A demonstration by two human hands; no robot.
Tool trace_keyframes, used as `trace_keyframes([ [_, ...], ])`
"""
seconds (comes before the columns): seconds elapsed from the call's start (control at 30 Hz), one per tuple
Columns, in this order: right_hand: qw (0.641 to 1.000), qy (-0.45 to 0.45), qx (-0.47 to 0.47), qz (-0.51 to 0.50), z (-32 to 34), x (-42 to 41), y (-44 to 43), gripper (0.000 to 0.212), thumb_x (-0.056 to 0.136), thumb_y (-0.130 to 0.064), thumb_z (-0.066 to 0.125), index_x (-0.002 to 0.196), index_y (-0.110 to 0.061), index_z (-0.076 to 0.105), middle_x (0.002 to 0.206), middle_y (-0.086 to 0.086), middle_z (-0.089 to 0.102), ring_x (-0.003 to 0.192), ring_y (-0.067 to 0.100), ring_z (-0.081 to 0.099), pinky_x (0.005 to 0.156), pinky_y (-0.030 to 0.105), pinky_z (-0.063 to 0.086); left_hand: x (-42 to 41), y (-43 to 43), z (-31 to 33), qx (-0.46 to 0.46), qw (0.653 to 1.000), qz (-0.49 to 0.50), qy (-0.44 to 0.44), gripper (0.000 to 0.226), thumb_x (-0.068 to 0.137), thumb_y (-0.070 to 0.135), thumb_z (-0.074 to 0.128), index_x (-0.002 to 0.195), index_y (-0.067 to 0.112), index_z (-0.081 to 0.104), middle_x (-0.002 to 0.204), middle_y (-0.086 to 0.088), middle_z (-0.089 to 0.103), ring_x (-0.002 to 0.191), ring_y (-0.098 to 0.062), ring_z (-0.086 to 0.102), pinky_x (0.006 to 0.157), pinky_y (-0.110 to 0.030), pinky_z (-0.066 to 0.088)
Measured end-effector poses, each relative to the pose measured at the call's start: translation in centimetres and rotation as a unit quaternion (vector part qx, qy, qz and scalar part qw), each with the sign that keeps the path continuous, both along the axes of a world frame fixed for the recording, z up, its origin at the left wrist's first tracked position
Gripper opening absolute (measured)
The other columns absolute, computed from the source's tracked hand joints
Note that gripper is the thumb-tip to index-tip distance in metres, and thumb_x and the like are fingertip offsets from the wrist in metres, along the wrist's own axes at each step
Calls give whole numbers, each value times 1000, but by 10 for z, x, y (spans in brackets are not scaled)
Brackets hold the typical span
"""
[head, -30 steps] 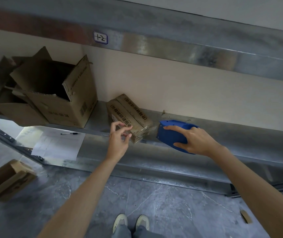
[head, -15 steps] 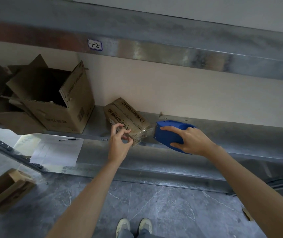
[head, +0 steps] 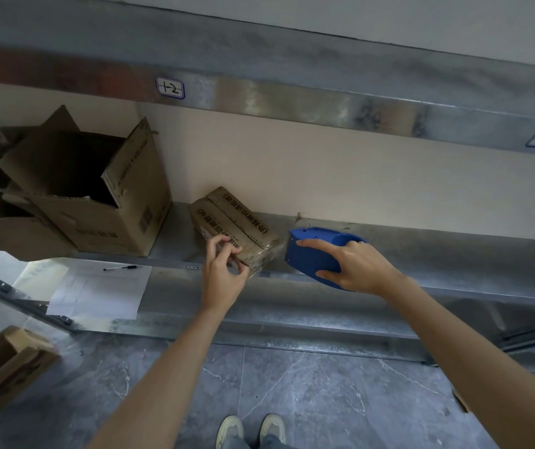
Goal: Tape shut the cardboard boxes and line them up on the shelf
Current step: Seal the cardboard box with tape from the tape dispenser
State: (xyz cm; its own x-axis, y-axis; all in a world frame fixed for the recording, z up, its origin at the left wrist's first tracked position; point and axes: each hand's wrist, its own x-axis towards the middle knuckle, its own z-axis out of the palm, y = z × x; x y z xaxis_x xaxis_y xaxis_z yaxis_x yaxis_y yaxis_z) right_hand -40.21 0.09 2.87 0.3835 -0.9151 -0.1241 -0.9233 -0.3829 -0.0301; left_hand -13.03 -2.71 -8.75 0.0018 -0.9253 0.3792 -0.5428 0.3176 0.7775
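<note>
Our left hand (head: 224, 277) has curled its grip onto the near corner of the small brown cardboard box (head: 237, 218) on the metal shelf (head: 437, 251), probably light and stiff there, while our right hand (head: 356, 267) clamps the blue plastic tape dispenser (head: 311, 254).

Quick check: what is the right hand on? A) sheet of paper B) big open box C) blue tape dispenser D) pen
C: the right hand grips the blue tape dispenser on the shelf, just right of the small box that the left hand pinches; the pen lies on the paper, away from both hands.
</note>
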Motion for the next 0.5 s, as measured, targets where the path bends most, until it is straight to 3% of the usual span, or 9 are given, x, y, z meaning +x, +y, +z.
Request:
trace_keyframes([
  [0.13,1000,-4,1,2,1,1,0,65,96,-43,51,148,-49,14,96,-3,71,63,16,60,54,26,44,-4,0,3,-3,999,35,-38,25,68,4,75,88,13,62,121,-1,50,110,-21,53,90,-40,50],
  [0.23,1000,-5,-1,4,1,0,0,65,96,-43,52,148,-49,14,94,-3,71,62,17,60,53,27,44,-4,2,4,-21,995,61,-81,25,67,5,74,88,13,64,118,-2,56,113,-24,49,91,-36,42],
  [0.33,1000,-6,-6,6,-1,0,0,65,95,-42,52,149,-49,16,92,-3,71,58,15,56,50,24,34,-4,3,3,-31,995,60,-79,24,69,0,73,89,10,64,119,-6,56,124,-25,48,99,-38,40],
  [0.5,1000,-8,-3,8,-5,-2,-3,65,96,-42,52,149,-47,16,94,-3,71,56,12,50,51,22,34,-3,3,-1,-13,996,43,-82,29,69,3,75,95,10,62,127,-7,53,136,-24,42,105,-35,37],
])
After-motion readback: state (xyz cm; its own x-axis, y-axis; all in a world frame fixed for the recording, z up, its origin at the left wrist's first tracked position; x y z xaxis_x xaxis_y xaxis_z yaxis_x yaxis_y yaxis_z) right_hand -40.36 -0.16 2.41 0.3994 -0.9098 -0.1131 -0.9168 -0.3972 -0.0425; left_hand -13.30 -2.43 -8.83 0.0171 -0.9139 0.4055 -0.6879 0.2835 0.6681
